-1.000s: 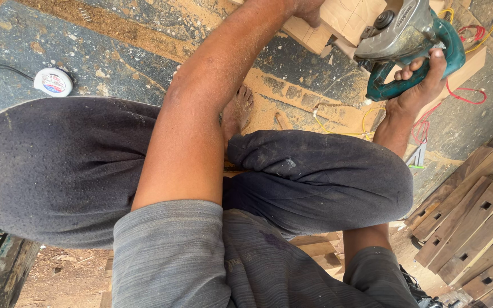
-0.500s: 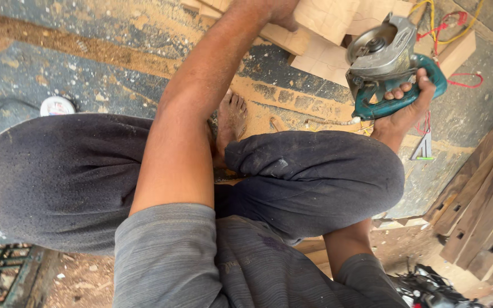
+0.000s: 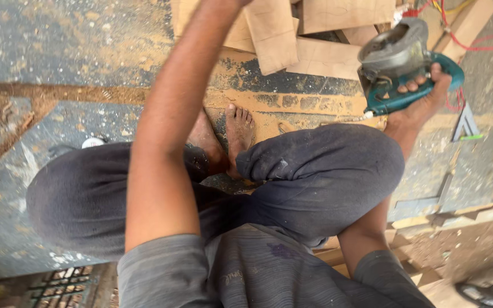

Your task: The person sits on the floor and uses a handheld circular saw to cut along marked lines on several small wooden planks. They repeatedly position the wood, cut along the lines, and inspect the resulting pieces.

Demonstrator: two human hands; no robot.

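- Saw [image 3: 403,65], green and grey, sits in my right hand [image 3: 423,102]; my fingers [image 3: 412,86] are closed around its handle, above my right knee.
- My left hand is out of view at the top edge, by the wooden boards [image 3: 326,57]; its grip I cannot tell.

The left hand is cut off by the top edge, so its grip cannot be told. The wooden boards [image 3: 272,34] run out of view there too. A small round white thing [image 3: 92,142] is mostly hidden behind the knee [image 3: 81,194], its kind unclear
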